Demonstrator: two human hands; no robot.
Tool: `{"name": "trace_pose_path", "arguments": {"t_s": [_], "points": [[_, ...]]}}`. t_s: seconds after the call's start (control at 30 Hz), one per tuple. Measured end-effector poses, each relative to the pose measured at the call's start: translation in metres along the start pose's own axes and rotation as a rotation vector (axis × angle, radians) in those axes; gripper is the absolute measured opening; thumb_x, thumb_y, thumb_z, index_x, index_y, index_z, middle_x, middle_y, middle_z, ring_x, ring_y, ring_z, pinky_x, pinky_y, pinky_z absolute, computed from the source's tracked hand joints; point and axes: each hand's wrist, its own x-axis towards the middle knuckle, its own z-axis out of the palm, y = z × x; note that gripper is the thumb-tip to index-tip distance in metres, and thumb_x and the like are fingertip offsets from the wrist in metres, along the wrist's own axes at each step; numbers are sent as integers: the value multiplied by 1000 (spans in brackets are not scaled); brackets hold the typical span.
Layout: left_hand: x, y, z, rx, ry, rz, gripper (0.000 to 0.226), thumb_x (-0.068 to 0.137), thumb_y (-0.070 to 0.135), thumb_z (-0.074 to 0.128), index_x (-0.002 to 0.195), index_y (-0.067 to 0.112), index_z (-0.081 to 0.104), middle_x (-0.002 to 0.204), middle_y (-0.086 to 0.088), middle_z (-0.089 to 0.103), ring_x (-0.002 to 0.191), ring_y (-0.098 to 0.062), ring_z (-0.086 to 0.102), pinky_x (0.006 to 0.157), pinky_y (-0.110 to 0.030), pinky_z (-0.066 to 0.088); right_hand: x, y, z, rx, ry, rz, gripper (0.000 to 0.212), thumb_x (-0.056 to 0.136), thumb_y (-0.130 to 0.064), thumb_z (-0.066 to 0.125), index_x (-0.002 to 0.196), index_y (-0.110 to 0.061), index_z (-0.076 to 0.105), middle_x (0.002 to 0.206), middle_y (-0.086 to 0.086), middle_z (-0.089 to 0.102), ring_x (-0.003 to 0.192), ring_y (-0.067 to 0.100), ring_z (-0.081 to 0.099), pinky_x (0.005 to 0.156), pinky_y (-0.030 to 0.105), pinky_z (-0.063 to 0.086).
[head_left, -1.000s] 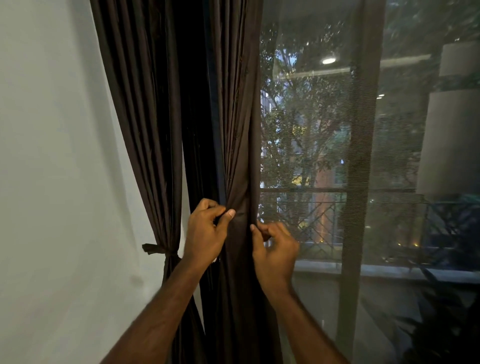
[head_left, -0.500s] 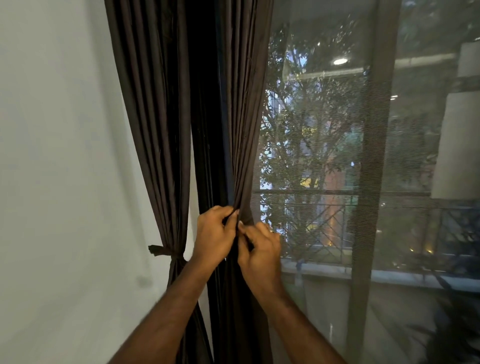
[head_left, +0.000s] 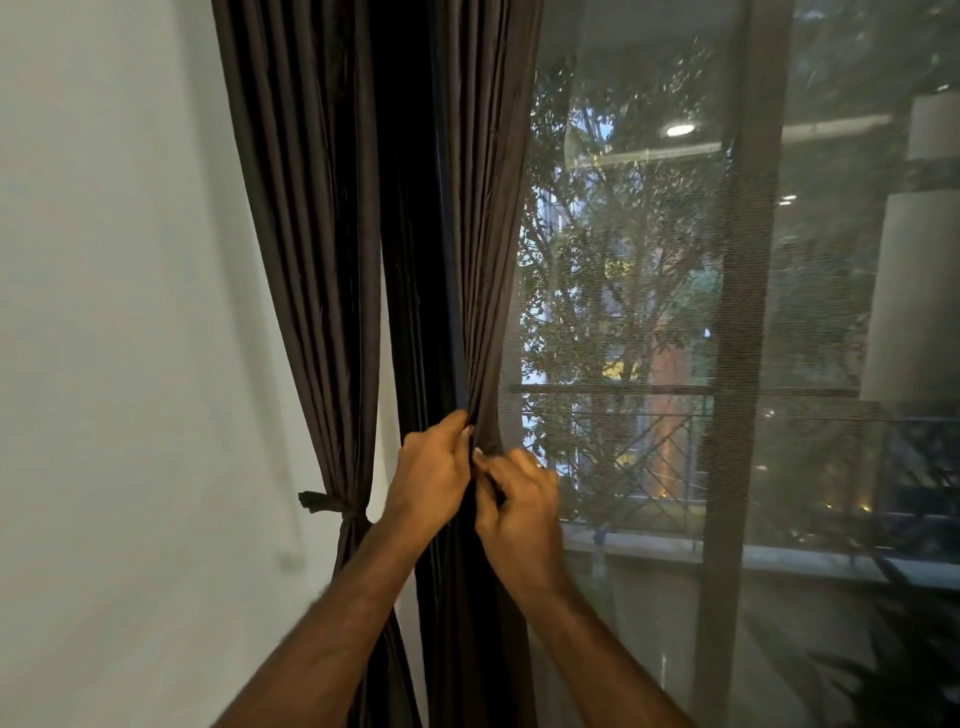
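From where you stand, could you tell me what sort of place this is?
Likely a home room by a balcony window: left hand and right hand grip a dark curtain beside a white wall; railing outside.

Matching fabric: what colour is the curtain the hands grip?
Dark brown, plain; the curtain shows best in the head view.

Left hand (head_left: 428, 475) and right hand (head_left: 519, 512) are showing bare. Left forearm (head_left: 332, 623) and right forearm (head_left: 582, 649) are showing bare too, right down to the frame's bottom edge, both lean. Fingernails (head_left: 470, 430) are looking short and pale. A small dark spot (head_left: 540, 466) is sitting on a right-hand finger, too small to identify.
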Motion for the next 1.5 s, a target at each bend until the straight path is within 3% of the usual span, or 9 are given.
{"name": "trace_pose_path", "arguments": {"t_s": [0.3, 0.43, 0.57, 0.67, 0.83, 1.07, 1.2, 1.33, 1.5], "points": [[-16, 13, 1, -650, -98, -130, 32, 98, 47, 58, 86, 18, 64, 80, 0, 67, 79, -13, 65, 76, -33, 53, 1, 9, 2, 196, -123, 2, 25, 89, -3, 54, 100, -17, 71, 91, -3, 59, 85, 19, 61, 73, 45, 52], [-13, 10, 0, -767, -110, -161, 23, 98, 10, 62, 120, 9, 66, 108, -4, 76, 106, -20, 72, 93, -30, 56, 1, 7, -13, 356, -196, -4, 28, 84, 9, 57, 93, -9, 78, 85, -4, 65, 81, 12, 64, 70, 35, 55], [-11, 2, 0, -785, -122, -188, 25, 98, 5, 60, 121, 13, 64, 115, -1, 75, 112, -17, 69, 99, -31, 54, 17, 20, -30, 152, 25, 105, 44, 83, 0, 58, 119, -21, 70, 116, -3, 63, 112, 13, 59, 94, 45, 52], [-11, 4, 0, -767, -160, -153, 27, 98, 6, 60, 121, 19, 64, 117, 2, 74, 114, -14, 68, 99, -29, 54, 40, 29, -41, -182, -184, 211, 59, 95, -20, 60, 148, -37, 41, 154, -9, 40, 138, 18, 37, 109, 53, 29], [-9, -1, 1, -561, -81, -51, 21, 95, 16, 68, 116, 20, 68, 108, 7, 76, 104, -10, 71, 96, -33, 57, 55, 42, -44, -362, -466, 183, 12, 102, -30, 50, 104, -32, 62, 90, -11, 63, 90, 19, 63, 86, 44, 40], [-2, 6, -9, 6, 261, -219, 61, 61, 50, 92, 75, 11, 47, 59, -1, 51, 52, -16, 49, 49, -30, 39, 53, 10, -57, 407, -512, 741, 35, 98, -23, 48, 66, -10, 47, 52, 7, 34, 40, 21, 33, 47, 35, 38], [-3, 13, -3, -84, 208, -318, 63, 65, 52, 89, 56, 12, 41, 50, -2, 38, 45, -12, 36, 48, -29, 31, 42, -12, -51, 1070, -570, 1029, 34, 100, -25, 37, 73, -11, 51, 64, 6, 44, 56, 23, 49, 65, 43, 55], [-11, 12, -3, -512, 94, -324, 68, 69, 53, 84, 67, -8, 55, 60, -27, 58, 52, -31, 58, 56, -41, 50, 33, -20, -39, 1110, -536, 966, 30, 106, -26, 43, 103, -7, 65, 98, 13, 73, 93, 27, 69, 76, 45, 58], [-18, 17, -17, -656, -73, -314, 11, 89, 10, 74, 87, 0, 77, 85, -25, 73, 79, -28, 72, 75, -40, 55, 33, -16, -36, 1116, -502, 945, 30, 105, -27, 48, 116, -5, 64, 113, 12, 72, 110, 24, 67, 91, 48, 56]]}}
